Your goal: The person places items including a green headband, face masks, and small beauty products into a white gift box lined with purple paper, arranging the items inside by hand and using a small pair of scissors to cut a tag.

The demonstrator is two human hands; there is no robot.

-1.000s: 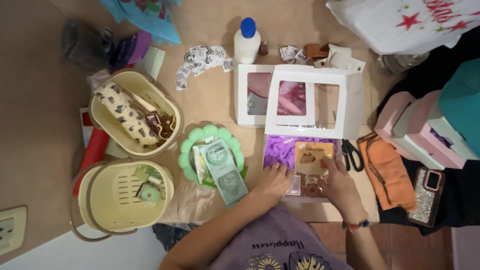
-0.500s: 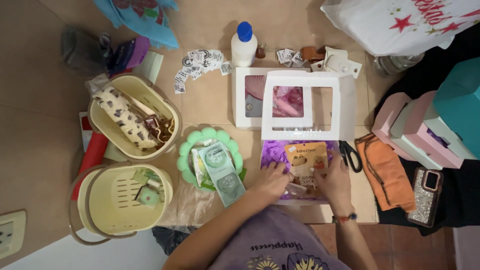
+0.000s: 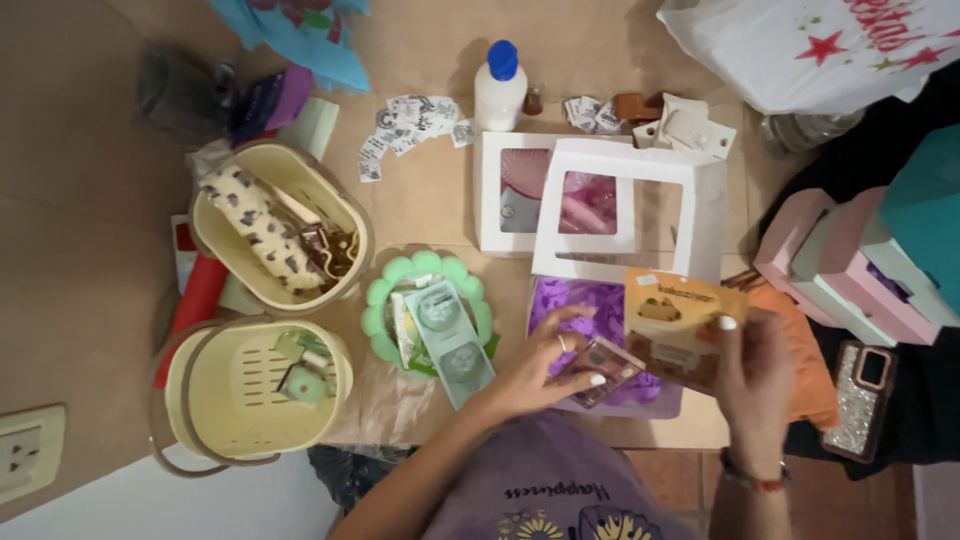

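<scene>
We saw the left hand (image 3: pixel 535 365) with its fingers clamped on a small eyeshadow palette (image 3: pixel 600 368), its long axis slanting up toward the right, over the purple shreds (image 3: pixel 590 305) in the open white box (image 3: pixel 640 215). Beside it, the right hand (image 3: pixel 750 375) had fingers closed on an orange packet (image 3: pixel 675 325), held tilted, top edge away from us. Farther back on the worktop (image 3: pixel 430 190) stood a white bottle (image 3: pixel 498 88).

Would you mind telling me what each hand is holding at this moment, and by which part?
The right hand grips an orange packet by its right edge. The left hand pinches a small eyeshadow palette at its left end, over the purple-filled box.
</scene>
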